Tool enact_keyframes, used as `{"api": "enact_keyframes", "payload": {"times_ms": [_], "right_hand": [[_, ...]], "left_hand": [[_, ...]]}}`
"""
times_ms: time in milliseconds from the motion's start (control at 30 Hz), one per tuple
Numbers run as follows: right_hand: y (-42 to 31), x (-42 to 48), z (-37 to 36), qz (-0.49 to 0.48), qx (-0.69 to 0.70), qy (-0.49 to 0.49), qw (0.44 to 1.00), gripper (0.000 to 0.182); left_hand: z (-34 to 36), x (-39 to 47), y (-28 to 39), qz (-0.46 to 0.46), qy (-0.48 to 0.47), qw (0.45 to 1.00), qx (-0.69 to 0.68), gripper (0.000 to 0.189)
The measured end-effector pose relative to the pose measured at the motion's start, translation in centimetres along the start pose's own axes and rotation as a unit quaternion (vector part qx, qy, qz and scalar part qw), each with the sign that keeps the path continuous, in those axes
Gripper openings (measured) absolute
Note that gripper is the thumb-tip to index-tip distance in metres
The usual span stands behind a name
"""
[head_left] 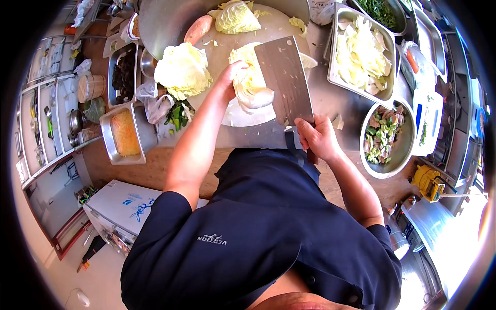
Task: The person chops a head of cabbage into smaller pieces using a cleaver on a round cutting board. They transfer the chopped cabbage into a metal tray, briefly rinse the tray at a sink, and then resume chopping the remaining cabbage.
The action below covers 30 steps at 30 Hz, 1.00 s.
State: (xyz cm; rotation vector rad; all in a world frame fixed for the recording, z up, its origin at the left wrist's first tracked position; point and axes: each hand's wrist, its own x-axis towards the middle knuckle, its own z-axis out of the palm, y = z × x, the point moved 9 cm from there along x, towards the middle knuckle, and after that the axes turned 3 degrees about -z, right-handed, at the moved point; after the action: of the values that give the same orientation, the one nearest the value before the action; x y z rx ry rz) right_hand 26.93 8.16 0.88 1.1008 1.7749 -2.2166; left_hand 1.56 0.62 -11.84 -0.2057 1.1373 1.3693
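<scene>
My left hand [231, 78] grips the left side of a cut piece of napa cabbage [251, 83] on a round white cutting board [248, 118]. In my right hand [318, 135] is the handle of a broad cleaver [285, 77], its wide blade slanting up and left beside the cabbage. The blade hides part of the board and the cabbage's right edge. Left of my left hand lies a loose head of pale cabbage leaves [184, 69]. At the board's far side are another cabbage piece [237, 17] and a sweet potato [198, 29].
A steel pan of cut cabbage [363, 58] stands right, above a steel bowl of meat and chopped greens [385, 135]. Leftward are a pan of dark food [124, 75], a pan of orange shreds [126, 131] and plastic bags [157, 102]. A curved metal wall [166, 23] rises behind the board.
</scene>
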Motion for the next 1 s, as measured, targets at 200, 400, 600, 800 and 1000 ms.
{"api": "enact_keyframes", "payload": {"times_ms": [200,400,600,800,1000], "right_hand": [[-0.4,1.6,1.0,-0.035,0.024,-0.022,0.999,0.032],[-1.0,2.7,1.4,-0.022,-0.028,-0.051,0.998,0.034],[-1.3,2.9,1.7,-0.04,0.0,-0.086,0.996,0.035],[-1.4,3.8,3.0,-0.03,-0.022,-0.089,0.995,0.036],[0.0,4.0,1.7,-0.05,-0.058,-0.084,0.994,0.032]], "left_hand": [[-0.3,0.7,0.1,-0.026,-0.007,1.0,0.005,0.03],[-0.3,0.5,0.5,0.029,0.027,0.999,0.011,0.024],[0.5,0.0,0.5,-0.019,-0.057,0.998,-0.006,0.024],[-2.1,0.8,0.7,0.029,-0.035,0.999,-0.016,0.039],[-3.4,2.1,0.7,0.061,-0.019,0.996,0.062,0.053]]}}
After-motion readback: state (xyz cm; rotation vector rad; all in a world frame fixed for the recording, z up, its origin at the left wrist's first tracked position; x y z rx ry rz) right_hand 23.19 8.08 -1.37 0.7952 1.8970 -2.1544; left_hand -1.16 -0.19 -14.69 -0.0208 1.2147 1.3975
